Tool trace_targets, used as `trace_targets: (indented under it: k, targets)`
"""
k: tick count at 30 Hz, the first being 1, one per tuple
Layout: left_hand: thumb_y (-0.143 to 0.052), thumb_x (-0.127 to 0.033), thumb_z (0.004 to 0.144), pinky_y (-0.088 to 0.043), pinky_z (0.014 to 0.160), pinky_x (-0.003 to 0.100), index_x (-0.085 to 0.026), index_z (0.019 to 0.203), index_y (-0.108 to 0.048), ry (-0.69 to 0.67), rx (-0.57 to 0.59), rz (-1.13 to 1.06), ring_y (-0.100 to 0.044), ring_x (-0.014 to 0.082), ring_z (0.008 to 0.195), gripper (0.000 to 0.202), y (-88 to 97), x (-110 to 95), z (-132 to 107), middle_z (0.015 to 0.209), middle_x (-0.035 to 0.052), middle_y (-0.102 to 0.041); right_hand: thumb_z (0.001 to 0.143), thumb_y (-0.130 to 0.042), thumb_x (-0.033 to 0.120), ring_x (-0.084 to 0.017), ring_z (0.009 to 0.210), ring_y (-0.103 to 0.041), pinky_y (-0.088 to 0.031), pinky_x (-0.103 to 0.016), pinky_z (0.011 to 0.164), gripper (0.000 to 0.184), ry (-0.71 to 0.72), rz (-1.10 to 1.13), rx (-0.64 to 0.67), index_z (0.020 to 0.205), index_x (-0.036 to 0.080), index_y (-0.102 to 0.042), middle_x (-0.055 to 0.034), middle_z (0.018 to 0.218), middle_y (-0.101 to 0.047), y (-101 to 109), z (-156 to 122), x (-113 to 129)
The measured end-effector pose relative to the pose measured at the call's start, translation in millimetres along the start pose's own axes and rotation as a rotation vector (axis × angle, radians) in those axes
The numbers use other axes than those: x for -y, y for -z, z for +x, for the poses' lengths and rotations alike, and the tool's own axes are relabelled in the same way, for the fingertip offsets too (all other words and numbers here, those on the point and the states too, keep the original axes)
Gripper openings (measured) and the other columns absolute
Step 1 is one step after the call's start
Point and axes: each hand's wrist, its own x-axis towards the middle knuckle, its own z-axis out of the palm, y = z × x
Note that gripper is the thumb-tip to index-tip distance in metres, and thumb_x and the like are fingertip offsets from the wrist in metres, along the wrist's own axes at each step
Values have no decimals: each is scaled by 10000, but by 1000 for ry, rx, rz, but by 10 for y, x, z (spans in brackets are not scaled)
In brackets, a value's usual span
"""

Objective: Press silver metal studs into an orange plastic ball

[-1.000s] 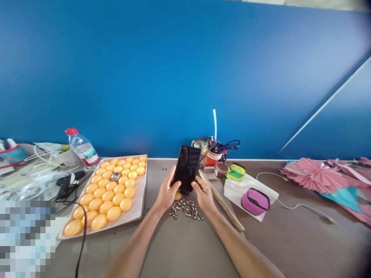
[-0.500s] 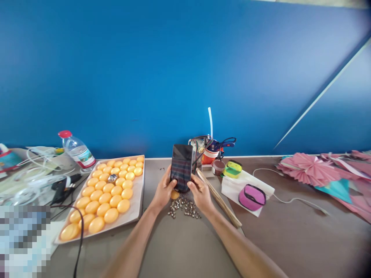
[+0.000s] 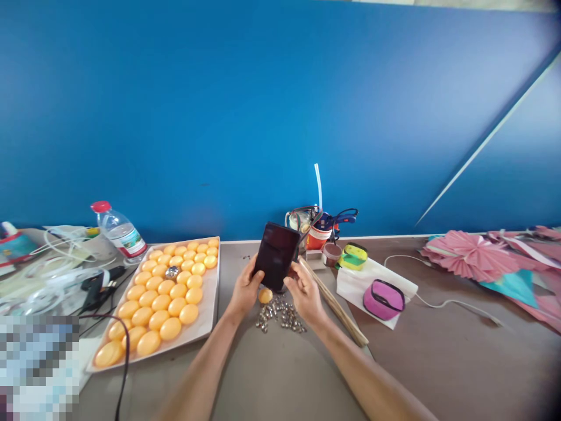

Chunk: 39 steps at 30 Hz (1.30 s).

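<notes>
A dark smartphone (image 3: 277,257) is held up over the table, tilted to the right, its screen black. My left hand (image 3: 246,287) grips its lower left side, thumb on the front. At the lower right edge, my right hand (image 3: 304,290) has its fingers closed around the phone's side, partly hidden behind it. Below the phone lies a pile of small shiny metal pieces (image 3: 283,316) with one orange ball (image 3: 265,295) at its top edge.
To the left, a shallow white box (image 3: 199,324) holds rows of orange balls and one silver piece. A bottle (image 3: 125,234) and tangled cables (image 3: 48,286) stand beyond. On the right are wooden sticks (image 3: 337,304), a purple case (image 3: 384,299), a red-and-white cup (image 3: 316,237) and pink paper decorations (image 3: 468,257).
The phone has tilted clockwise, its top leaning right, and its screen has lost the reflected stripes. More of the orange ball shows beneath it. The whole view has shifted slightly.
</notes>
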Motion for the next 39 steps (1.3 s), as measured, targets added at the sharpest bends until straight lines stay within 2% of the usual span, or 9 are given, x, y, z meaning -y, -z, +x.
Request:
trace_targets:
  k: [7, 11, 14, 20, 23, 28, 32, 35, 39]
  targets:
    - [-474, -267, 859, -452, 875, 346, -179, 1096, -582, -264, -98, 486, -593, 208, 983, 275, 46, 8, -49, 1043, 85, -648, 753, -633, 286, -181, 869, -567, -455, -328, 796, 311, -120, 388, -115, 1056, 230, -593, -39, 958, -633, 65, 142, -42]
    - [-471, -224, 859, -475, 797, 339, -192, 1025, -594, -396, -161, 562, -583, 184, 877, 209, 89, 11, -38, 923, 70, -625, 725, -643, 303, -127, 699, -539, -449, -285, 666, 397, -155, 523, -178, 1109, 264, -553, -22, 957, -602, 124, 179, -24]
    - [-479, -186, 852, -470, 806, 356, -206, 1029, -604, -483, -236, 585, -553, 179, 898, 218, 127, 41, -19, 957, 76, -583, 750, -589, 377, -130, 638, -529, -446, -299, 615, 360, -170, 531, -110, 1083, 245, -558, -39, 945, -595, 172, 182, -10]
    - [-447, -118, 847, -402, 935, 432, -215, 994, -608, -580, -323, 654, -528, 180, 987, 238, 133, 48, -17, 1012, 74, -543, 669, -659, 256, -244, 988, -527, -403, -425, 890, 281, 164, -220, 18, 946, 221, -626, -73, 1034, -589, 270, 170, -59]
    - [-441, -104, 844, -302, 1025, 486, -226, 953, -627, -602, -306, 721, -530, 174, 1007, 248, 117, 29, -34, 1025, 67, -542, 684, -583, 139, -253, 971, -545, -399, -451, 902, 271, 275, -499, 63, 938, 210, -641, -81, 982, -629, 308, 155, -118]
    - [-468, -180, 849, -206, 1069, 519, -237, 1001, -629, -510, -310, 735, -462, 228, 1162, 228, 92, 16, -49, 1140, 93, -548, 748, -501, 123, -242, 980, -581, -441, -412, 895, 330, 277, -516, 42, 1031, 227, -636, -69, 1006, -662, 264, 83, -235]
    - [-521, -271, 833, -235, 1061, 498, -166, 1271, -430, -437, -393, 597, -292, 274, 1315, 460, 64, 12, -47, 1356, 177, -393, 771, -562, 251, -251, 928, -616, -467, -402, 863, 217, 68, -358, -118, 955, 199, -664, -64, 950, -687, 159, 59, -245]
    - [-501, -350, 844, -320, 1021, 457, -163, 1295, -386, -241, -397, 359, -416, 258, 1239, 501, 47, 24, -39, 1310, 176, -454, 762, -594, 366, -244, 837, -633, -503, -387, 778, 264, -153, -86, -224, 932, 174, -656, -57, 893, -693, 99, 81, -232]
    - [-469, -420, 851, -445, 902, 420, -141, 1196, -486, 102, -176, -97, -619, 242, 984, 444, 4, 46, -17, 1126, 156, -608, 769, -588, 427, -199, 729, -647, -531, -364, 672, 332, -302, 396, -165, 1014, 202, -606, -43, 940, -692, 60, 116, -252]
